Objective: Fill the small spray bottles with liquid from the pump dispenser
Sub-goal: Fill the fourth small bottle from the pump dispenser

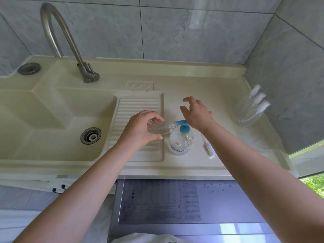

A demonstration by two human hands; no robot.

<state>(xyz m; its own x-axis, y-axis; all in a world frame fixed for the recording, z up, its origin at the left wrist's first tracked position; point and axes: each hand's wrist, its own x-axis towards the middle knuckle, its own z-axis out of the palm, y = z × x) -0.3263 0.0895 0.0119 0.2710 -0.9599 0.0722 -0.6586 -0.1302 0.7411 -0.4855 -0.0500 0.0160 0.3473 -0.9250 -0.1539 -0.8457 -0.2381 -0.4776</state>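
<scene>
The left hand (142, 127) has its fingers curled around a small clear spray bottle (160, 128). The bottle is tipped on its side, and its open mouth sits right at the blue spout of the pump dispenser (181, 137). The pump dispenser stands on the cream counter (201, 88), just to the right of the ridged washboard (138, 104). The right hand (196, 114) is over the blue pump top, with the heel of the hand on it or just above it; I cannot tell which. Its fingers are spread wide and hold nothing. A white sprayer top (207, 146) with a thin tube lies flat on the counter, just right of the dispenser. Three more spray bottles (252, 107) with white caps stand close together near the right wall. The sink (52, 120) and the tap (70, 42) are on the left
</scene>
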